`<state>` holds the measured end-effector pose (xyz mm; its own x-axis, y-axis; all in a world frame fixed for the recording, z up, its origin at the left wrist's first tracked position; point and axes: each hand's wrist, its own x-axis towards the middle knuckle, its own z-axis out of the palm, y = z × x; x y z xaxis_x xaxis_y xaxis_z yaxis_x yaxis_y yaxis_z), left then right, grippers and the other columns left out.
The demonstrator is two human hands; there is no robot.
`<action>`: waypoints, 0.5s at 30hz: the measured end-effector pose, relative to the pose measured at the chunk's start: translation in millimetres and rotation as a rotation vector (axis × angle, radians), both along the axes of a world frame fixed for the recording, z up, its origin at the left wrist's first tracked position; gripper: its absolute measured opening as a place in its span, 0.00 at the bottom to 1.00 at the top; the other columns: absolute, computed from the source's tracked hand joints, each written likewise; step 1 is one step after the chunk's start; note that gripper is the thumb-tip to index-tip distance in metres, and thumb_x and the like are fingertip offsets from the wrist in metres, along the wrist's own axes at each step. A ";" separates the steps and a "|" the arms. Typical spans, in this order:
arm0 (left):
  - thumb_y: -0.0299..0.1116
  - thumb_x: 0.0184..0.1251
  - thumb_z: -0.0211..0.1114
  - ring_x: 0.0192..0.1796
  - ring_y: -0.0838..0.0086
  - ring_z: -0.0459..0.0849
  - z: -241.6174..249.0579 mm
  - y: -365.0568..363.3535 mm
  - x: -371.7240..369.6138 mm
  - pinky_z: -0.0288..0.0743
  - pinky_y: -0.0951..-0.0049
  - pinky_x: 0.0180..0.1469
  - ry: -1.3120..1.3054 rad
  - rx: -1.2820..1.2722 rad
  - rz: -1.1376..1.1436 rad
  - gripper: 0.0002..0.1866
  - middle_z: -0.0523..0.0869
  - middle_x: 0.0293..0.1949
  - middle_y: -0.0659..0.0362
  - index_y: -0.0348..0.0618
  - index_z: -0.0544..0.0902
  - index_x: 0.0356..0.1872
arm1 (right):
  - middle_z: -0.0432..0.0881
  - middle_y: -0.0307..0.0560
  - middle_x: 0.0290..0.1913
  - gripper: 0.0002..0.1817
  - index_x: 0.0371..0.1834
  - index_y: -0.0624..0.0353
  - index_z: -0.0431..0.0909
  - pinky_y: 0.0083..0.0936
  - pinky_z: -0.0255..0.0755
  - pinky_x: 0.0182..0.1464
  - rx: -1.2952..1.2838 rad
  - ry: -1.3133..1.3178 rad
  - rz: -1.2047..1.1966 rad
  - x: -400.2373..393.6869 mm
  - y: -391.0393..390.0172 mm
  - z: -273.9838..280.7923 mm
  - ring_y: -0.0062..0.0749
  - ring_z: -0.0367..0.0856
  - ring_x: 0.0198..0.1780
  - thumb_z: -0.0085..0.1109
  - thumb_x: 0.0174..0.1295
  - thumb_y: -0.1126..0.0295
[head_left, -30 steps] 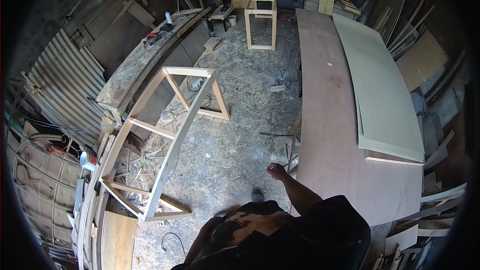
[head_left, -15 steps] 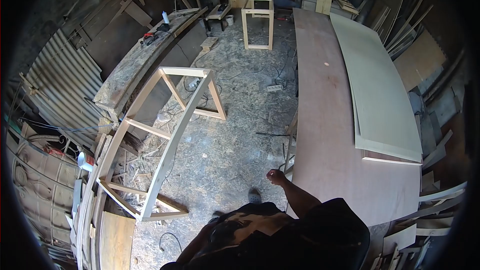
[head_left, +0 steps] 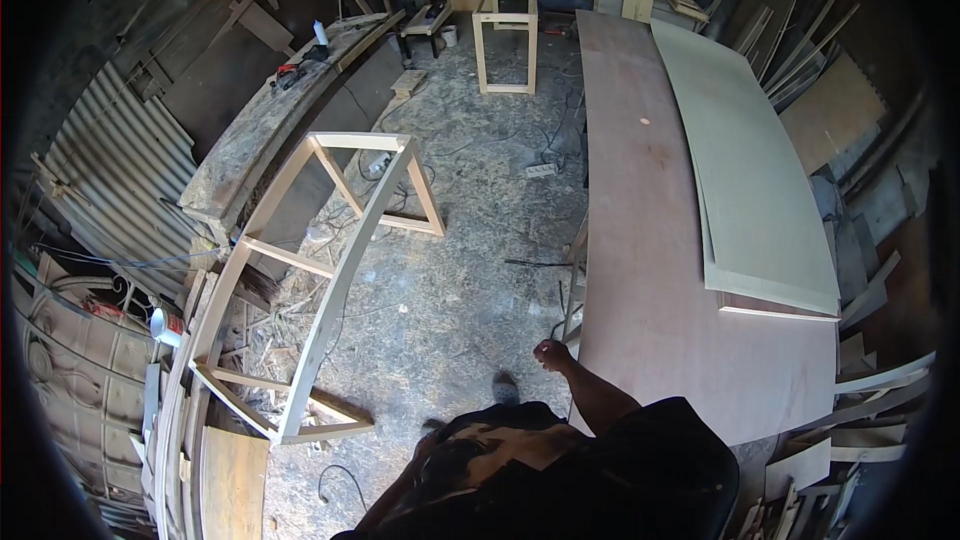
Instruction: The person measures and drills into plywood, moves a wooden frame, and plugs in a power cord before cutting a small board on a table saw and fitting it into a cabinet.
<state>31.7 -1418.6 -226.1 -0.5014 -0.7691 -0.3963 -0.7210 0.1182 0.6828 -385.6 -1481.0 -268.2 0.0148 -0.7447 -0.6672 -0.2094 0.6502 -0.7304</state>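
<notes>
The right hand (head_left: 550, 355) is hanging at five o'clock from the view's centre, its fingers curling loosely inward. The bare right forearm (head_left: 600, 396) is pointing towards ten o'clock from a bending elbow. The left arm (head_left: 394, 495) is angling down between six and seven o'clock, the left hand lying out of sight.

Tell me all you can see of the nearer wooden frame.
The nearer wooden frame is a long, open skeleton of pale, bare-looking timber, without panels. Long rails join its two ends; a crosspiece links the upper pair partway. It stands on the floor, scraps around its near part; the right hand is clear of it.
</notes>
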 end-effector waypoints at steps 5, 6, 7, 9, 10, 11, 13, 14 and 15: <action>0.50 0.63 0.61 0.51 0.66 0.84 6.7 -11.0 -6.1 0.72 0.54 0.55 0.019 -0.085 0.019 0.14 0.87 0.47 0.62 0.65 0.85 0.47 | 0.81 0.40 0.25 0.08 0.36 0.53 0.78 0.23 0.72 0.21 -0.034 0.089 0.047 3.3 -15.9 5.4 0.24 0.79 0.21 0.61 0.57 0.63; 0.50 0.63 0.61 0.51 0.66 0.84 8.2 -13.6 -6.9 0.72 0.54 0.55 0.022 -0.101 0.021 0.14 0.87 0.47 0.62 0.65 0.85 0.47 | 0.81 0.40 0.25 0.09 0.35 0.53 0.78 0.23 0.72 0.21 -0.034 0.080 0.053 3.5 -18.1 4.2 0.24 0.79 0.21 0.61 0.57 0.62; 0.50 0.62 0.61 0.51 0.66 0.83 9.7 -15.5 -7.5 0.72 0.54 0.55 0.024 -0.116 0.024 0.14 0.87 0.47 0.62 0.65 0.85 0.47 | 0.81 0.40 0.25 0.09 0.35 0.53 0.78 0.23 0.72 0.21 -0.034 0.080 0.059 4.5 -19.6 2.7 0.24 0.79 0.21 0.61 0.57 0.62; 0.50 0.62 0.61 0.51 0.66 0.83 13.6 -19.9 -8.7 0.72 0.54 0.55 0.028 -0.146 0.030 0.14 0.86 0.47 0.62 0.65 0.85 0.47 | 0.81 0.39 0.25 0.09 0.35 0.54 0.78 0.24 0.73 0.22 -0.068 0.076 0.080 7.7 -21.9 -0.4 0.24 0.79 0.21 0.61 0.58 0.62; 0.50 0.62 0.61 0.51 0.66 0.83 15.7 -22.4 -8.5 0.72 0.54 0.55 0.029 -0.162 0.034 0.15 0.86 0.47 0.62 0.65 0.85 0.47 | 0.81 0.39 0.25 0.09 0.35 0.54 0.78 0.24 0.73 0.22 -0.068 0.075 0.088 9.4 -23.0 -1.9 0.24 0.79 0.21 0.61 0.58 0.62; 0.50 0.62 0.61 0.51 0.66 0.83 18.0 -26.1 -8.3 0.72 0.54 0.55 0.030 -0.177 0.037 0.15 0.86 0.47 0.62 0.66 0.85 0.47 | 0.81 0.39 0.25 0.09 0.35 0.54 0.78 0.24 0.73 0.22 -0.055 0.086 0.086 12.1 -24.1 -1.1 0.24 0.79 0.21 0.61 0.58 0.62; 0.50 0.62 0.61 0.52 0.65 0.83 22.7 -33.9 -6.4 0.72 0.53 0.55 0.029 -0.207 0.040 0.15 0.86 0.47 0.62 0.66 0.85 0.47 | 0.81 0.39 0.25 0.08 0.35 0.54 0.78 0.24 0.73 0.22 -0.041 0.095 0.088 18.5 -24.1 -0.1 0.23 0.79 0.21 0.61 0.58 0.62; 0.50 0.62 0.61 0.52 0.65 0.83 25.1 -39.2 -6.5 0.71 0.53 0.55 0.029 -0.222 0.040 0.15 0.86 0.48 0.62 0.66 0.85 0.47 | 0.81 0.39 0.25 0.08 0.35 0.54 0.78 0.23 0.73 0.21 -0.056 0.105 0.099 21.3 -22.9 -0.4 0.23 0.79 0.21 0.61 0.59 0.63; 0.51 0.62 0.61 0.52 0.65 0.83 27.0 -44.6 -6.4 0.71 0.53 0.55 0.030 -0.237 0.041 0.15 0.86 0.48 0.62 0.66 0.85 0.47 | 0.81 0.39 0.24 0.08 0.35 0.54 0.78 0.23 0.73 0.21 -0.070 0.116 0.110 23.7 -23.1 -1.0 0.23 0.79 0.21 0.61 0.59 0.63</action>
<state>25.3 -1463.3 -199.1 -0.4765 -0.8589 -0.1878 -0.7084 0.2486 0.6606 -362.0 -1504.1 -269.2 0.0245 -0.7877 -0.6156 -0.3620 0.5670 -0.7399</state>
